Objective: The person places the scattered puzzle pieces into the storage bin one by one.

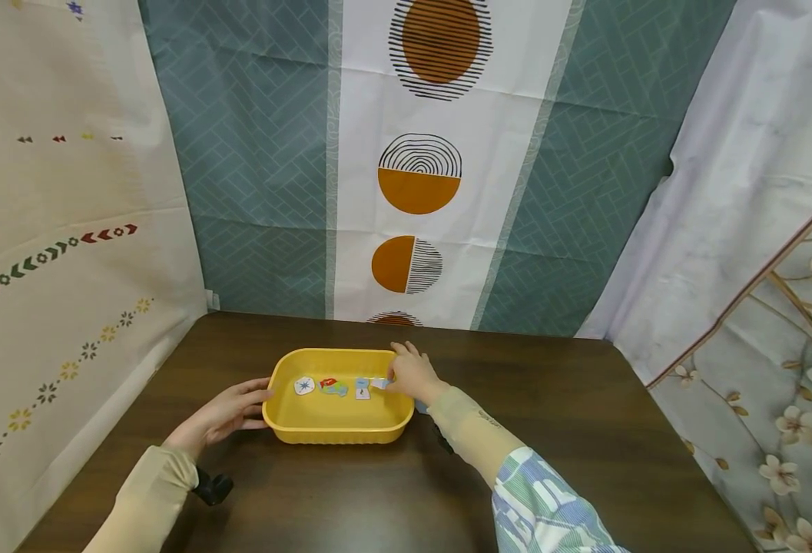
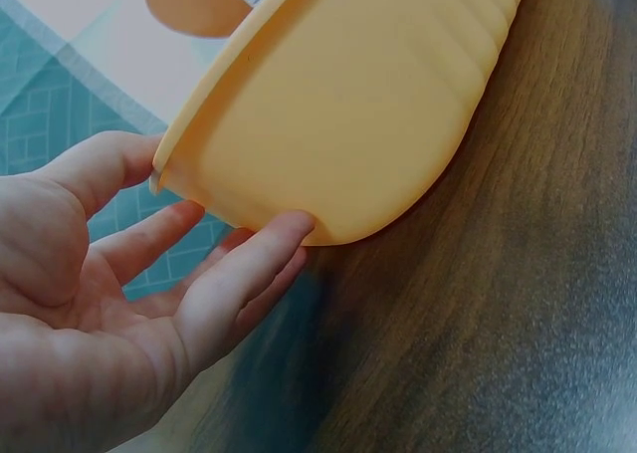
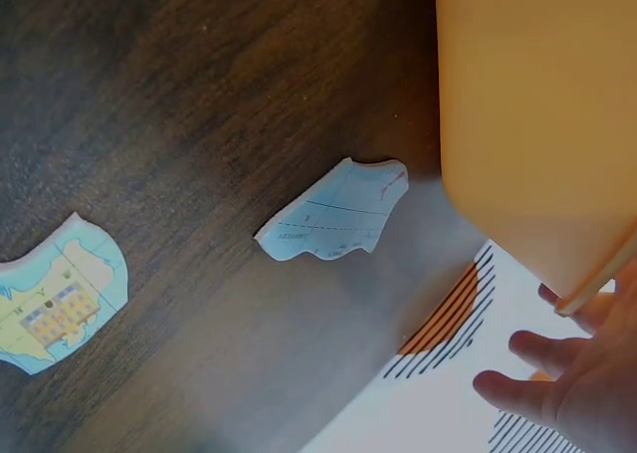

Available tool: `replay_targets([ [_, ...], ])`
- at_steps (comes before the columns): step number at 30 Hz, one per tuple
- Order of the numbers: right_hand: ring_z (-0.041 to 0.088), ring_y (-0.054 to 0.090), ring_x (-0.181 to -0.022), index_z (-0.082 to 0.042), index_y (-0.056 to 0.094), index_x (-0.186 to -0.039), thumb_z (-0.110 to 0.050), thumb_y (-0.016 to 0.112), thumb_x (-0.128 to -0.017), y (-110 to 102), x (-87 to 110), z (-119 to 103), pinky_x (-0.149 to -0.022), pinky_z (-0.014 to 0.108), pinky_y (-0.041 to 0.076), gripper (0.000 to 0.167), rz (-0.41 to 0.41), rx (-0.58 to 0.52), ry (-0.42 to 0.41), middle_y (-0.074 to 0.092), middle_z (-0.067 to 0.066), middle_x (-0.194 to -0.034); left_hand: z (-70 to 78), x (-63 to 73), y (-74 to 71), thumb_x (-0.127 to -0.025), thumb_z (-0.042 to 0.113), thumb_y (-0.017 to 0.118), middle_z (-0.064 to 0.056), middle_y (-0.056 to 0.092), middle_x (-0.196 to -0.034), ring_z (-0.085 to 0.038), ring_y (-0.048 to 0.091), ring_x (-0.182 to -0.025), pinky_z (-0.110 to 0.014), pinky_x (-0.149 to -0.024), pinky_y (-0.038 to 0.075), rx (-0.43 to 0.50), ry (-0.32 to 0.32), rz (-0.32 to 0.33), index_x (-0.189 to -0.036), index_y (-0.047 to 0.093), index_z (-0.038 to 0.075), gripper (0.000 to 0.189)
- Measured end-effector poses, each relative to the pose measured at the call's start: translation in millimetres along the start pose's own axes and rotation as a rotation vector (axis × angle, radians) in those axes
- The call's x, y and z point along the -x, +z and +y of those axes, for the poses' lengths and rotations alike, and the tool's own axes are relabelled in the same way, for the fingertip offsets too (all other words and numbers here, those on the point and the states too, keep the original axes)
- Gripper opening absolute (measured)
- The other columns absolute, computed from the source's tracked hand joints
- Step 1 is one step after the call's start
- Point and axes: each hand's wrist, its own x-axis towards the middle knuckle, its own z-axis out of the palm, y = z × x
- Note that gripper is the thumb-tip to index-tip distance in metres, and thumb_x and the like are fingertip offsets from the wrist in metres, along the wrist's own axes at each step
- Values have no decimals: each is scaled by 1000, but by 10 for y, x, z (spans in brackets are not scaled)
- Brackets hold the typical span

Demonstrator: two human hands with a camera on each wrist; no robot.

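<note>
A yellow tray point(image 1: 339, 438) stands on the dark wooden table. My left hand point(image 1: 236, 409) is at its left end; in the left wrist view the fairly straight fingers touch the rim and outer wall. My right hand point(image 1: 414, 376) reaches over the right end, pinching a pale puzzle piece point(image 1: 380, 383) inside; its thumb and index finger are hidden in the right wrist view. Other pieces lie in the tray: a white one with a star-like compass point(image 1: 304, 385), a colourful red-green one point(image 1: 333, 387) and a small light-blue one point(image 1: 362, 389).
On the table right of the tray lie a blue map piece point(image 3: 338, 212) and another map piece with yellow land point(image 3: 65, 296). The wooden table point(image 1: 551, 430) extends to the right. Behind it hangs a patterned curtain point(image 1: 260, 153); pale cloths point(image 1: 53, 253) hang at the sides.
</note>
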Motion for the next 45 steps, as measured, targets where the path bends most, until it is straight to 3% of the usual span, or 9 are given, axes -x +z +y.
replay_targets([
  [7,44,27,-144,-17,76,-82,-29,77,-84,84,-48,2,-108,63,37,12,-1,25,14,30,13,-159,-25,-11,-5,-105,24,44,-40,22,-150,-19,62,-111,-40,-91,57,1,-1,-5,-152,4,-12,71],
  [21,44,24,-145,-17,70,-68,-25,78,-83,170,-135,43,-106,62,40,19,-15,29,25,30,14,-159,-3,-14,-1,-105,24,46,-39,25,-149,-20,62,-111,-40,-90,57,-1,1,6,-152,5,-12,72],
  [23,42,24,-146,-16,71,-71,-24,77,-84,93,-71,-23,-107,60,40,17,-32,36,46,30,13,-159,0,-13,0,-105,25,46,-39,25,-149,-20,63,-111,-39,-90,57,-1,-1,8,-152,5,-12,72],
  [37,39,30,-144,-17,76,-82,-25,78,-83,108,-37,-74,-104,56,44,8,6,112,65,36,11,-155,7,0,12,-105,25,46,-39,27,-148,-20,63,-111,-39,-90,57,4,-7,14,-152,5,-11,72],
  [45,40,25,-146,-15,76,-108,-26,75,-87,82,-28,-57,-109,60,39,24,-5,40,66,33,12,-157,12,-1,10,-105,24,45,-39,25,-149,-21,62,-111,-40,-91,57,-9,-5,18,-152,6,-12,70],
])
